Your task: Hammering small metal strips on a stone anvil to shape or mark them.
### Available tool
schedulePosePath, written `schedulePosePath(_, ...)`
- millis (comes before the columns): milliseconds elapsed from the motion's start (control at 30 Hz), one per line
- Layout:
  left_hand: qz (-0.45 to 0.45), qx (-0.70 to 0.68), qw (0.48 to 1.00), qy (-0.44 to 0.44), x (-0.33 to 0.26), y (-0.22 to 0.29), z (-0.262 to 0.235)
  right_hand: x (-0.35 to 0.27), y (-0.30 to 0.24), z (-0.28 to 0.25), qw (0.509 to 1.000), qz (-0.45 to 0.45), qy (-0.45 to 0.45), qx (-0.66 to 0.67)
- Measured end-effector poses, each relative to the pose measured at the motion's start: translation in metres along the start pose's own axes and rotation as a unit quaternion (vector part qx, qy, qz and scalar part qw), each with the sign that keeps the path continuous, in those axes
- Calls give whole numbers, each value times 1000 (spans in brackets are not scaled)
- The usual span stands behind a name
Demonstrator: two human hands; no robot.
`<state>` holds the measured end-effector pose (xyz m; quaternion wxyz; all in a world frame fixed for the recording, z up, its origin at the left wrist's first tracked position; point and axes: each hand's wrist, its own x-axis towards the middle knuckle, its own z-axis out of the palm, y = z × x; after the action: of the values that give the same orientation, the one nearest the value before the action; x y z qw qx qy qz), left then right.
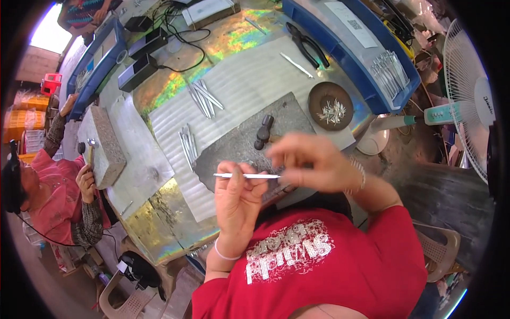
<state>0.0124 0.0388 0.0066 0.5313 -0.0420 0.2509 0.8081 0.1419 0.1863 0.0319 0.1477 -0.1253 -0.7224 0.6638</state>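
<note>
Holding a thin, flat silver metal strip (247, 175) level above the workbench, the person's left hand (239, 199) pinches it between thumb and fingers near the strip's middle, with one end jutting out to the left. The right hand (311, 162) meets the strip's other end, its fingers curled over it; the hand is blurred, so I cannot tell whether it truly clamps the strip or only touches it. Both hands hang over the near edge of a dark grey stone slab (249, 138), on which a small black-headed hammer (264, 131) lies just beyond the fingers. Left of the slab, a bundle of similar silver strips (187, 141) rests on a corrugated metal sheet (239, 85), and another bundle of silver strips (203, 98) lies farther back on the same sheet. To the right stands a round brown dish (330, 105) holding small silvery pieces. Black pliers (307, 44) lie at the bench's far side beside a blue plastic tray (345, 64). At the left, another person in a pink top grips a small hammer (90, 151) against a pale stone block (103, 143).
</note>
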Motion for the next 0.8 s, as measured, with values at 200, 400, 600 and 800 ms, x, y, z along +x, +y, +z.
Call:
schedulePosePath(200,-73,47,988,-124,-6,-16,-9,-27,7,28,973,-10,98,211)
schedulePosePath(400,-71,375,917,-116,-36,1,-15,-28,8,32,967,47,55,243)
schedulePosePath(600,23,560,812,-164,-41,2,-18,-29,18,48,942,163,43,290)
schedulePosePath(800,-118,420,889,-135,-39,7,-17,-22,17,48,919,219,30,327)
